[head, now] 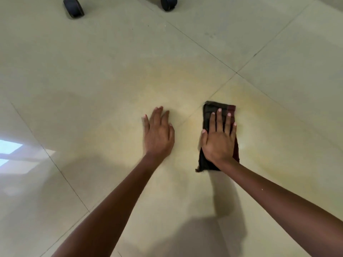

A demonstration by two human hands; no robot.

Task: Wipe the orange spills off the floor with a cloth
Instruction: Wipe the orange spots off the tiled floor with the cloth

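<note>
A dark folded cloth [209, 112] with a maroon edge lies flat on the pale tiled floor [92, 71]. My right hand [219, 140] presses down on it with fingers spread, covering its middle and near end. My left hand [158, 132] rests flat on the bare tile to the left of the cloth, fingers apart, holding nothing. A faint yellow-orange smear [185, 86] spreads over the tiles around and beyond both hands, with a stronger tint [263, 127] to the right of the cloth.
Two black caster wheels stand at the far edge, one [73, 6] at the left and one [168, 3] near the middle. Grout lines cross near the cloth. A bright window reflection [9, 151] lies on the floor at the left.
</note>
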